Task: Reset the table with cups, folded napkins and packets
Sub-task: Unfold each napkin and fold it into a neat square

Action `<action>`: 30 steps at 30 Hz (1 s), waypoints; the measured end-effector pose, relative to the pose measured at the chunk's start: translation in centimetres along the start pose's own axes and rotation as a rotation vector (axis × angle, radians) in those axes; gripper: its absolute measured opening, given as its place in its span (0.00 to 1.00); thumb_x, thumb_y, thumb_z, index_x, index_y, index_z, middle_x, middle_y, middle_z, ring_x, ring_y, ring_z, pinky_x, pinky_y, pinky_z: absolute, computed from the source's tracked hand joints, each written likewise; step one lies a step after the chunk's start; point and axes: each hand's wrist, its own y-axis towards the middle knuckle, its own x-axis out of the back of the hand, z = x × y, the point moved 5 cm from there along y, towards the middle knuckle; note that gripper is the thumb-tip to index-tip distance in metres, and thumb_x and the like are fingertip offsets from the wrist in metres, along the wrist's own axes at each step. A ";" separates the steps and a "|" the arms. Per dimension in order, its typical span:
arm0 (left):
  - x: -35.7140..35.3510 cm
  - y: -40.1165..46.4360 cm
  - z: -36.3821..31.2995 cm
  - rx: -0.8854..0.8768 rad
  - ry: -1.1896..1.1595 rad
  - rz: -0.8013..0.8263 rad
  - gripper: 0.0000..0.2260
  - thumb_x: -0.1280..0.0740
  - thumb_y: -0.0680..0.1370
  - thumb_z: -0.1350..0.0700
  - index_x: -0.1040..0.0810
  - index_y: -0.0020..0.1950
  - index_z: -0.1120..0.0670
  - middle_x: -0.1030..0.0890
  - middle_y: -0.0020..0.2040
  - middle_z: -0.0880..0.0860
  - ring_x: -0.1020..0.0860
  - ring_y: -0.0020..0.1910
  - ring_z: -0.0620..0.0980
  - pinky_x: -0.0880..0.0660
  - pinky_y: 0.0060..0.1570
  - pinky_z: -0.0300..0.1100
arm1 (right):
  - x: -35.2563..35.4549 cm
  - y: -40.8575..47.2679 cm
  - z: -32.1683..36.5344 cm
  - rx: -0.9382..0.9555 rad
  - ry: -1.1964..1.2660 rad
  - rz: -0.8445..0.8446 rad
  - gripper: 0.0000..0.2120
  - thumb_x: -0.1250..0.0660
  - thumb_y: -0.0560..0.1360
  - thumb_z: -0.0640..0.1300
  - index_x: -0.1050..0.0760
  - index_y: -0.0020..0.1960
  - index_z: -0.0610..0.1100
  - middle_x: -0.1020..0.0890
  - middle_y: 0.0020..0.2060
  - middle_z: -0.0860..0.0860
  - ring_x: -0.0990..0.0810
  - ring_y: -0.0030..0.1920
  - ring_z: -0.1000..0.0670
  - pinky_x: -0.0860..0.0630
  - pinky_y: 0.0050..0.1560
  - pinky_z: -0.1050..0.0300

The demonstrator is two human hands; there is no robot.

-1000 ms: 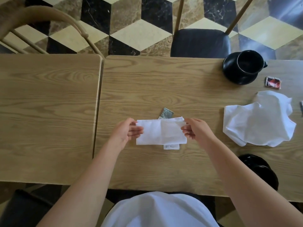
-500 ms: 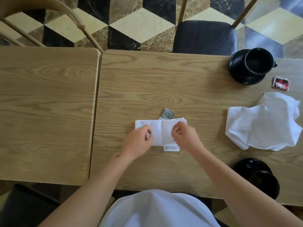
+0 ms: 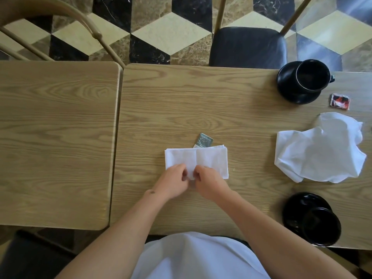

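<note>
A folded white napkin (image 3: pixel 201 158) lies flat on the wooden table (image 3: pixel 221 109) in front of me. My left hand (image 3: pixel 173 183) and my right hand (image 3: pixel 209 183) meet at the middle of its near edge, fingers curled and pinching the cloth. A grey-green packet (image 3: pixel 203 140) sticks out from under the napkin's far edge. A crumpled white napkin (image 3: pixel 320 150) lies to the right. A red and white packet (image 3: pixel 340 100) sits beyond it. One black cup on a saucer (image 3: pixel 306 79) stands at the far right, another black cup and saucer (image 3: pixel 314 220) at the near right edge.
A second wooden table (image 3: pixel 56 137) butts against the left side. A dark-seated chair (image 3: pixel 247 47) stands across the table, and a curved wooden chair back (image 3: pixel 60 15) is at the far left over the patterned tile floor.
Both hands left the napkin's side ends, came together on top of it, then slid down to its near edge. The small white piece below the napkin is now hidden.
</note>
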 end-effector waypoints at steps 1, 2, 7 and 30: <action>0.6 -0.1 0.8 0.032 0.003 -0.024 0.02 0.35 0.73 0.56 0.27 0.41 0.52 0.23 0.40 0.46 0.23 0.40 0.51 0.28 0.38 0.43 | 0.6 0.0 -1.0 -0.027 -0.010 -0.028 0.08 0.42 0.79 0.39 0.24 0.48 0.39 0.17 0.45 0.44 0.21 0.45 0.40 0.23 0.44 0.47; 1.1 -0.2 1.6 0.062 0.004 -0.041 0.02 0.36 0.73 0.55 0.27 0.40 0.51 0.23 0.39 0.46 0.24 0.38 0.49 0.30 0.35 0.42 | 1.3 -0.1 -2.1 -0.056 -0.023 -0.059 0.09 0.43 0.79 0.39 0.26 0.47 0.39 0.18 0.42 0.45 0.22 0.42 0.40 0.23 0.41 0.47; 2.5 -0.7 3.7 0.151 -0.013 -0.075 0.04 0.36 0.75 0.53 0.26 0.40 0.50 0.21 0.38 0.47 0.23 0.38 0.49 0.24 0.40 0.48 | 2.9 -1.1 -4.2 -0.025 -0.072 -0.040 0.09 0.44 0.78 0.38 0.25 0.50 0.42 0.18 0.45 0.48 0.21 0.43 0.42 0.21 0.45 0.45; -4.5 -5.5 -3.6 0.694 -1.595 0.243 0.11 0.27 0.72 0.56 0.21 0.50 0.62 0.18 0.48 0.63 0.18 0.44 0.60 0.22 0.43 0.48 | 9.0 2.9 4.4 0.036 -0.311 0.138 0.05 0.35 0.75 0.46 0.30 0.43 0.47 0.25 0.39 0.50 0.26 0.37 0.47 0.34 0.32 0.56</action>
